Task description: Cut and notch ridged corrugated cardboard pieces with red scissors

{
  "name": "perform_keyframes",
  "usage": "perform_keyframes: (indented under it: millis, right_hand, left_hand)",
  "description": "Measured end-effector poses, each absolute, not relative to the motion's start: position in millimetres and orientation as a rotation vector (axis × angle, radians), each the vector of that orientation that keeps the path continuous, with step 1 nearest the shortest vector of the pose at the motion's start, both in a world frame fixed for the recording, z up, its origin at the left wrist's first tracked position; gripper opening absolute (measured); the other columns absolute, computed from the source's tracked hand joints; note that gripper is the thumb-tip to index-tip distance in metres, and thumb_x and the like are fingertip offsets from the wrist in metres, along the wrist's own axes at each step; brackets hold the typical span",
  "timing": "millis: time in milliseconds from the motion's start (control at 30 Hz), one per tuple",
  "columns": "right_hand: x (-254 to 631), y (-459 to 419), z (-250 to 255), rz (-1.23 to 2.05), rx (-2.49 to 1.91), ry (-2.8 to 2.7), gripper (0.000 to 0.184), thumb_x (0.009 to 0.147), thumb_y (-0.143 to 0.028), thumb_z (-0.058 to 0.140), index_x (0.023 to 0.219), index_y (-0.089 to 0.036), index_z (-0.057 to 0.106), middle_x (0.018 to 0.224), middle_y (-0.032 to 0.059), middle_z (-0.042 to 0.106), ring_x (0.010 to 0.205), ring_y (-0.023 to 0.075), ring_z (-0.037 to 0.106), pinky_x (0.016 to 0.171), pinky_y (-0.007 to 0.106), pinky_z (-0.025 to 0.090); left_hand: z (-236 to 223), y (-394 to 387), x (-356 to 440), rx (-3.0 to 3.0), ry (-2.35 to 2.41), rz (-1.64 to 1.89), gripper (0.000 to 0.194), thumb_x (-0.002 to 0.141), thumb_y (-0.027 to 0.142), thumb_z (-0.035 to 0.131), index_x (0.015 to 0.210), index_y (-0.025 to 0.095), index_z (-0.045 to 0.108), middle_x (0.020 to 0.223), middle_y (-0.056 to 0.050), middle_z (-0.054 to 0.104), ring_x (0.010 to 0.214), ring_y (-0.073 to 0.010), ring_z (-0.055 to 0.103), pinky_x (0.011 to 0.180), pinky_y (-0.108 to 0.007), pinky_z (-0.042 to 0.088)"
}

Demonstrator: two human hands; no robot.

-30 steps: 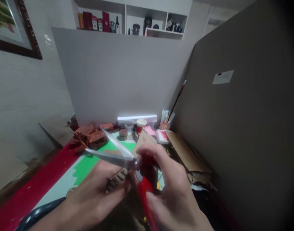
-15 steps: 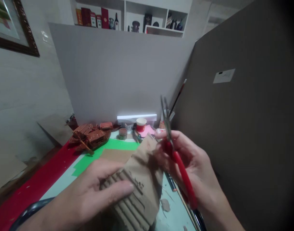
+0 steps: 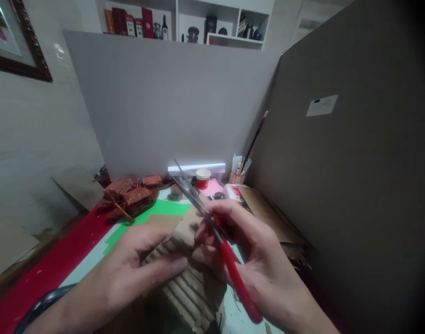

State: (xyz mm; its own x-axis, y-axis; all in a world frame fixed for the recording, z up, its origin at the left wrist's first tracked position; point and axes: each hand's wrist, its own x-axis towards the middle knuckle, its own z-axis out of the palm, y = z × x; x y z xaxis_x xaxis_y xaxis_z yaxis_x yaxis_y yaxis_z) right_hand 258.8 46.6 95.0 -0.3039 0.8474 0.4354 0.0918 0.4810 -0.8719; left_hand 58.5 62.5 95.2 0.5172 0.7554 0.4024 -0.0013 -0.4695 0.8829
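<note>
A piece of corrugated cardboard (image 3: 184,290), its ridges partly exposed, is tilted up in front of me. My left hand (image 3: 129,273) grips its left side, thumb across the ridges. Red-handled scissors (image 3: 233,271) rest in my right hand (image 3: 249,246), blades slightly apart and pointing up to the left. The fingertips of that same hand touch the cardboard's upper right part, and they hide some of it.
Brown model boats (image 3: 137,202) stand at the back left beside a green sheet (image 3: 165,208). Behind the hands are a paper cup (image 3: 203,180), a round tin (image 3: 176,192) and a brush holder (image 3: 237,178). Stacked cardboard (image 3: 269,213) lies right, along a grey partition (image 3: 323,176).
My right hand has moved left and down over the cardboard. The scissors have swung from nearly upright to pointing up-left. My left hand keeps its hold.
</note>
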Motion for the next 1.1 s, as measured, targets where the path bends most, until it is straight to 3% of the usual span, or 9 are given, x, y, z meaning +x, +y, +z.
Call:
perform_keyframes:
  millis: [100,200,267,367,467,567,800,1000,1100]
  right_hand:
    - [257.6,45.0,95.5,0.881,-0.806,-1.761,0.027,0.085,-0.004,0.064,0.103,-0.025,0.06,0.089,-0.004,0.063,0.078,0.0117,0.061,0.07,0.022,0.05]
    - [257.2,42.3,91.9,0.665,-0.777,-1.832,0.05,0.072,0.008,0.054,0.11,-0.024,0.061,0.094,-0.0043,0.062,0.079,0.0103,0.059,0.07,0.02,0.048]
    - [256.0,41.5,88.1,0.526,-0.731,-1.863,0.056,0.065,0.007,0.051,0.111,-0.022,0.061,0.092,-0.003,0.061,0.08,0.0114,0.057,0.069,0.022,0.048]
    - [252.0,41.7,85.5,0.522,-0.727,-1.841,0.048,0.064,0.005,0.051,0.103,-0.02,0.061,0.089,-0.0017,0.06,0.079,0.0126,0.056,0.067,0.023,0.047]
    - [247.3,41.7,89.0,0.768,-0.732,-1.694,0.038,0.073,0.005,0.057,0.1,-0.022,0.059,0.088,-0.0032,0.06,0.074,0.0092,0.056,0.064,0.019,0.048]
    - [245.4,41.1,93.9,0.993,-0.674,-1.56,0.031,0.079,0.001,0.064,0.101,-0.021,0.058,0.08,-0.0064,0.058,0.065,0.0057,0.052,0.059,0.015,0.046]
    - [249.7,43.5,92.3,0.917,-0.742,-1.569,0.033,0.078,0.0,0.066,0.101,-0.022,0.06,0.08,-0.0059,0.061,0.066,0.0063,0.056,0.061,0.015,0.049]
    - [272.3,55.9,98.2,0.749,-0.833,-1.378,0.032,0.075,-0.008,0.076,0.101,-0.022,0.064,0.082,-0.0042,0.067,0.068,0.0074,0.063,0.058,0.012,0.053]
    - [285.9,62.4,101.1,0.624,-0.9,-1.369,0.028,0.074,-0.013,0.081,0.096,-0.022,0.066,0.085,-0.0031,0.069,0.071,0.0084,0.065,0.061,0.012,0.054]
  left_hand:
    - [92.5,63.1,57.1,1.847,0.632,1.025,0.022,0.092,0.03,0.069,0.106,0.042,0.081,0.094,0.007,0.079,0.088,-0.0139,0.07,0.07,-0.014,0.05]
    - [84.8,62.3,51.7,1.869,0.709,0.931,0.019,0.096,0.034,0.064,0.099,0.035,0.082,0.09,0.005,0.078,0.082,-0.0135,0.07,0.073,-0.016,0.052]
    - [78.9,61.0,47.6,1.797,0.836,0.881,0.02,0.096,0.04,0.065,0.091,0.03,0.082,0.084,0.005,0.078,0.074,-0.0132,0.069,0.07,-0.017,0.053]
    - [77.2,59.9,44.9,1.773,0.878,0.862,0.022,0.095,0.044,0.065,0.09,0.03,0.08,0.083,0.005,0.078,0.075,-0.0137,0.069,0.067,-0.016,0.053]
    - [84.7,60.8,46.3,1.978,0.821,0.905,0.015,0.095,0.038,0.066,0.102,0.036,0.079,0.091,0.007,0.079,0.085,-0.0138,0.07,0.073,-0.015,0.052]
    - [91.5,62.2,46.8,2.093,0.816,0.908,0.024,0.094,0.033,0.068,0.115,0.043,0.076,0.104,0.009,0.081,0.089,-0.0135,0.072,0.079,-0.016,0.052]
    - [86.7,64.4,44.1,2.163,0.797,0.862,0.031,0.095,0.027,0.065,0.119,0.044,0.073,0.105,0.011,0.08,0.093,-0.0117,0.071,0.083,-0.014,0.05]
    - [88.5,57.4,43.3,2.007,0.776,0.76,0.017,0.09,0.024,0.062,0.078,0.03,0.072,0.077,0.007,0.071,0.071,-0.0128,0.065,0.068,-0.016,0.05]
    - [90.5,55.9,43.0,1.974,0.829,0.798,0.015,0.089,0.025,0.063,0.078,0.029,0.073,0.077,0.006,0.072,0.074,-0.0142,0.066,0.068,-0.017,0.051]
